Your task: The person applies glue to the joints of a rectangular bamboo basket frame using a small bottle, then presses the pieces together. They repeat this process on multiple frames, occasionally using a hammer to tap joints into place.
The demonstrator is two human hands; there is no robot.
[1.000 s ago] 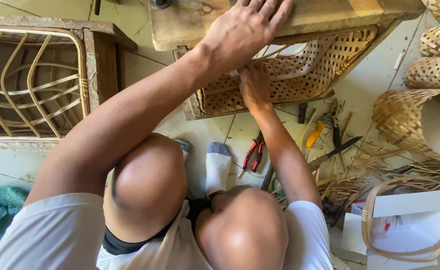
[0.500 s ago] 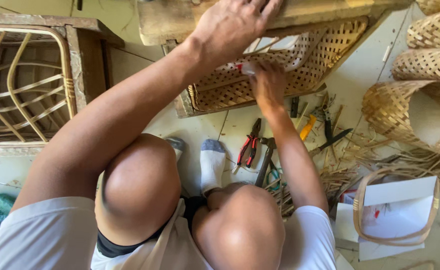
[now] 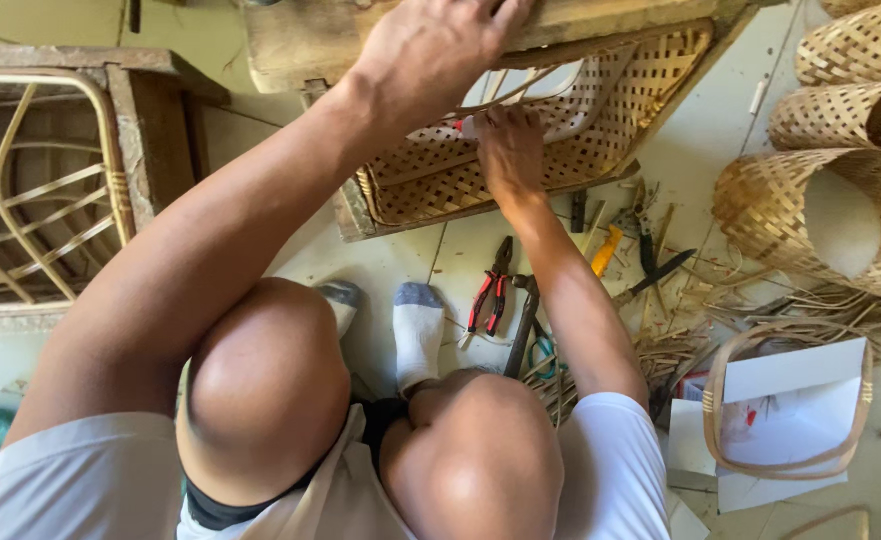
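Head view, person seated, knees up, working on a woven rattan panel (image 3: 561, 150) set in a wooden frame (image 3: 301, 40) that leans over the tiled floor (image 3: 401, 270).

Left hand (image 3: 441, 45): palm down on the frame's top rail, fingers spread and draped over the far edge, tips out of sight. Bracing, not pinching anything that I can see.

Right hand (image 3: 509, 150): pressed against the weave near the panel's middle, fingers bunched together around a small white piece with a red tip (image 3: 466, 125). Can't tell what that piece is. A thin rattan strand (image 3: 521, 85) arcs across the panel just above this hand; contact with the fingers unclear.

Panel location: top centre of the view, its lower edge resting on the floor just beyond the socked feet (image 3: 416, 325).

Floor, right of the feet:
- red-handled pliers (image 3: 491, 290), jaws pointing toward the panel
- hammer (image 3: 524, 320) just beside the pliers
- yellow-handled tool (image 3: 606, 250) and dark cutters (image 3: 651, 265) near the panel's lower right corner
- loose rattan offcuts (image 3: 761, 310) scattered further right

Right edge: woven cylindrical baskets (image 3: 821, 210) lying on their sides. Lower right: rattan hoop (image 3: 791, 400) around white paper sheets.

Left edge: second wooden frame with bent cane bars (image 3: 41, 190), well apart from both hands.
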